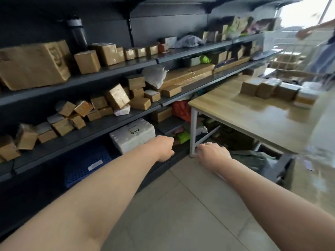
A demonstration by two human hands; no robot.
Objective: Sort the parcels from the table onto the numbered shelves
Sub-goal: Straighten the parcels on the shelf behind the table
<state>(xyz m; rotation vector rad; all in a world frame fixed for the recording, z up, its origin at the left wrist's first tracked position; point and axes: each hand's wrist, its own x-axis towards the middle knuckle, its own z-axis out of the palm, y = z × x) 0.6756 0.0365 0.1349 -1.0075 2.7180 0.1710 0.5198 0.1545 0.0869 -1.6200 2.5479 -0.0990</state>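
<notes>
Several brown cardboard parcels (268, 89) sit in a row at the far side of the light wooden table (253, 116) on the right. The dark grey shelves (101, 127) on the left hold many taped cardboard boxes (117, 96) on three levels. Both of my arms reach forward and low. My left hand (164, 148) hangs with fingers curled under, in front of the bottom shelf and beside a white foam box (133, 134). Close to the table's white leg (192, 131) is my right hand (213, 153), with loose fingers and nothing in it.
A blue plastic crate (85, 163) stands under the lowest shelf. Bags and a dark bin (282, 169) lie under the table. Another person (322, 51) stands at the far right near a wire cart. Tiled floor lies below my arms.
</notes>
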